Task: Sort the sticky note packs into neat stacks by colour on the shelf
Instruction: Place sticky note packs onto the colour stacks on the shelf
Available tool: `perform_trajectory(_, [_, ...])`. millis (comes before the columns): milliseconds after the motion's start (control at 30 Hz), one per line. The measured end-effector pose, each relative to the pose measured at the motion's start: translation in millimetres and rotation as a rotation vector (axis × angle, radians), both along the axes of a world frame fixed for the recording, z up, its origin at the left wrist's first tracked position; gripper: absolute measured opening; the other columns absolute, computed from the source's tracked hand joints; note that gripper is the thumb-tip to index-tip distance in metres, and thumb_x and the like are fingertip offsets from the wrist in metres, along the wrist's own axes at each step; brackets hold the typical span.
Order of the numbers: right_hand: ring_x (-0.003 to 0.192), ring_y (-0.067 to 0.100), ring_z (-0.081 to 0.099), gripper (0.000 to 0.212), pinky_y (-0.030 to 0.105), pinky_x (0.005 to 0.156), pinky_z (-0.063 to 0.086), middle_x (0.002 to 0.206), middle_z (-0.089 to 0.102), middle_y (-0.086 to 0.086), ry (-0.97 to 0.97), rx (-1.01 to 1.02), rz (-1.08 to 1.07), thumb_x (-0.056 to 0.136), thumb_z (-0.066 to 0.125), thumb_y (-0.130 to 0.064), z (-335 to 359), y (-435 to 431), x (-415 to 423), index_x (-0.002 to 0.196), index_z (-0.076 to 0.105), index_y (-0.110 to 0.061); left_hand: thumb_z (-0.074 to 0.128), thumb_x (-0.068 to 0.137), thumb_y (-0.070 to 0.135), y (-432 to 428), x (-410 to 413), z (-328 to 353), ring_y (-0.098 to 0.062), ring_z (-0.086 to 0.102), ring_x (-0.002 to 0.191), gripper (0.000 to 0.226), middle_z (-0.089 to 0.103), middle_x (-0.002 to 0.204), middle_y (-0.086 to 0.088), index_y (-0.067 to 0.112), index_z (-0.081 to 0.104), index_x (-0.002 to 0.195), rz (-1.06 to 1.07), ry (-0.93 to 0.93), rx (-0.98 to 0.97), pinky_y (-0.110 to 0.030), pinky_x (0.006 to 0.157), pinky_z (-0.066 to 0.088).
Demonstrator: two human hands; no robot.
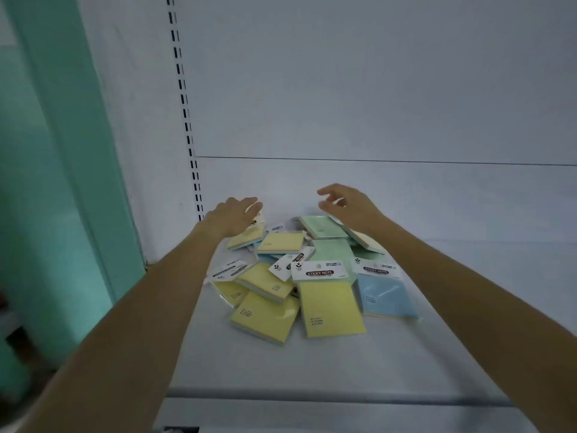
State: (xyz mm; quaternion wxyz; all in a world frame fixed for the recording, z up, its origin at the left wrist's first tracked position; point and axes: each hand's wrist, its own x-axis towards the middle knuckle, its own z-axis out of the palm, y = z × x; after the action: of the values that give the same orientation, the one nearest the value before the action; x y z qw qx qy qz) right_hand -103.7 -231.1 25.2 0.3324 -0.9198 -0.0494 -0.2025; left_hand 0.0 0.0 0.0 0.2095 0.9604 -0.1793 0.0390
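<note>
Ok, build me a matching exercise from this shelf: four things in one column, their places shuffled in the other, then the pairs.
Things:
1. blue pack
2. yellow pack with the STICKY NOTE header
3. left hand
4. right hand

Places:
A. above the green pack at the back
B. front right of the pile
C. over the back left of the pile
D. front middle of the pile

Pairs: 1-B; 2-D; 3-C; 4-A
</note>
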Motion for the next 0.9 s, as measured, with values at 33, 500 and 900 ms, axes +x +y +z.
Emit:
perform_trajectory(33, [0.090,0.012,0.052,0.034,0.022,0.080,0.039,0.116,0.060,0.006,0.051,-0.054,-0.038,0.089,0.054,-0.032,-5,-1,1,0.121,0.055,-0.022,0.018,0.092,0.060,1,0,-3,-0.036,0.038,0.132,0.057,0.035,0.148,-0.012,0.035,0.027,0.142,0.017,0.009,0.012,-0.052,0.110,0.031])
perform_trajectory(500, [0.130,0.035,0.035,0.075,0.045,0.105,0.035,0.139,0.037,0.016,0.470,-0.315,-0.298,0.078,0.057,-0.057,-25,11,26,0.139,0.033,-0.021,0.033,0.096,0.040,12,-3,-36,-0.025,0.025,0.142,0.053,0.021,0.157,-0.003,0.027,0.021,0.146,0.020,0.253,-0.053,-0.042,0.116,0.022])
perform_trajectory(900, [0.121,0.026,0.048,0.043,0.037,0.106,0.038,0.133,0.050,0.007,0.237,0.213,-0.248,0.082,0.064,-0.019,-28,12,23,0.124,0.055,-0.017,0.052,0.083,-0.011,22,-13,-17,-0.018,0.053,0.088,0.057,0.051,0.113,-0.010,0.010,0.042,0.135,0.097,0.250,-0.918,-0.020,0.064,0.044])
